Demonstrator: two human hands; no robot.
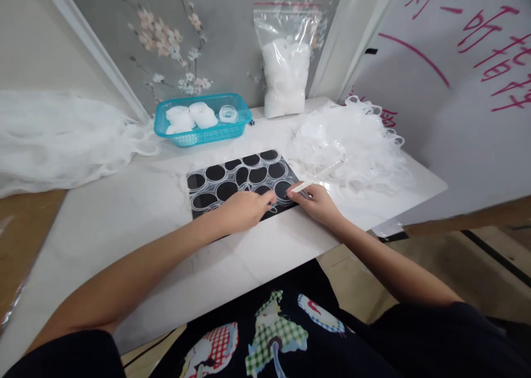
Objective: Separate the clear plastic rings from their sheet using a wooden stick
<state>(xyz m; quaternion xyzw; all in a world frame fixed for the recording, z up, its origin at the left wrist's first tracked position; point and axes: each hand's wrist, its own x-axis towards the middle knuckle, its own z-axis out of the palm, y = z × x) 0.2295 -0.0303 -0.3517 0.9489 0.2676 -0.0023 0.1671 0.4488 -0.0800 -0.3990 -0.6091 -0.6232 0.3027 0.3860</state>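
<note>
A black sheet [265, 217] lies on the white table, covered with rows of translucent whitish rings [227, 191]. Over its front edge, my left hand [244, 211] is closed, with thumb and forefinger pinched together; a small pale loop shows by the fingertips, but I cannot make out what they hold. At the sheet's right front corner, my right hand [317, 202] is closed around a slim, white, stick-like tool [317, 178], which slants up to the right. The right fingertips are beside a ring at that corner.
A blue plastic basket [199, 136] holds bundled white rings. Behind stands a zip bag [286, 74] of white material. Heaps of translucent rings lie at the right [352, 146] and left [62, 140]. A whiteboard with red writing [456, 107] borders the table's right side.
</note>
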